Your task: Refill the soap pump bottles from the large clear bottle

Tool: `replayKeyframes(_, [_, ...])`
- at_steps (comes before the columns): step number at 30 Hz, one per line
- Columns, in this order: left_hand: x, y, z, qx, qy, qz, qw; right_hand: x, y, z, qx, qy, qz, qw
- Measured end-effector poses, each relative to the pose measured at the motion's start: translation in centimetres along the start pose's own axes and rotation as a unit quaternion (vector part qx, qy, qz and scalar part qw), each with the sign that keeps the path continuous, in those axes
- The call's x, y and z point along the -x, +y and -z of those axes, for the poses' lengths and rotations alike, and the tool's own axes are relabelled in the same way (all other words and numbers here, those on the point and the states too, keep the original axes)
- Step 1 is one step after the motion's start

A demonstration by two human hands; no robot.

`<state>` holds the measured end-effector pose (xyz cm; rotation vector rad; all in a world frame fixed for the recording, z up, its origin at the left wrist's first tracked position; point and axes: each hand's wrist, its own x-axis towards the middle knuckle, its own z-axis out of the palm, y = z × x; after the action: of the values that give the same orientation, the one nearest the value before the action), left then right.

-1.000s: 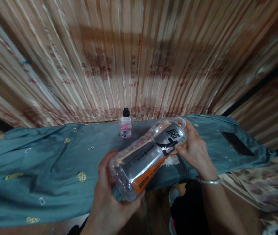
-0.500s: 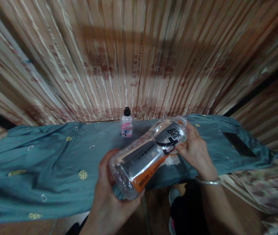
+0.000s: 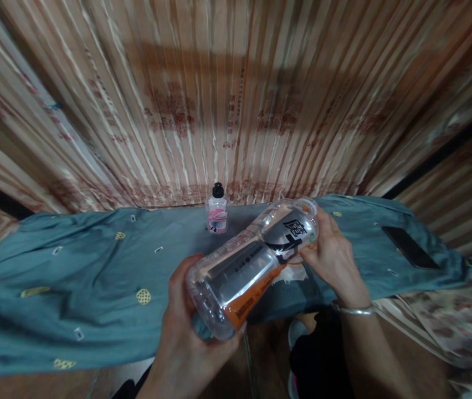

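Note:
I hold a large clear plastic bottle (image 3: 249,266) with a black and orange label, tilted on its side above the front edge of a table. My left hand (image 3: 186,332) cups its base from below, fingers wrapped round it. At the neck end my right hand (image 3: 332,256) is closed round the top; the cap is hidden by the fingers. A silver bangle (image 3: 354,310) sits on my right wrist.
A teal cloth (image 3: 73,277) with small yellow patterns covers the table. A small bottle (image 3: 217,213) with a black cap and pink label stands at its far edge. A dark phone (image 3: 410,247) lies at the right. Striped curtains (image 3: 219,100) hang behind.
Hands and big bottle keep almost the same pose. The view has shifted slightly, so the small bottle and phone sit a little further right.

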<state>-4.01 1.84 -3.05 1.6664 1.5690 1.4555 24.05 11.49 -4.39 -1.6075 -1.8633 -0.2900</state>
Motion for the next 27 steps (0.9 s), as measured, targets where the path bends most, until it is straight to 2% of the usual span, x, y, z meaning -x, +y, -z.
replayKeyframes(2, [0.1,0.1,-0.1,0.007,0.0,-0.007,1.0,0.0,0.0,0.0,0.001,0.001,0.001,1.0])
replayKeyframes(8, [0.2,0.7,0.0,0.019,-0.009,0.026,0.999,0.1,0.2,-0.1,0.008,-0.006,-0.005,1.0])
replayKeyframes(15, [-0.1,-0.6,-0.1,0.007,-0.005,-0.044,0.999,0.0,0.2,-0.1,0.005,0.006,0.006,1.0])
replayKeyframes(27, [-0.1,-0.5,-0.1,0.014,-0.006,-0.052,0.999,0.1,0.3,-0.2,0.004,0.007,0.008,1.0])
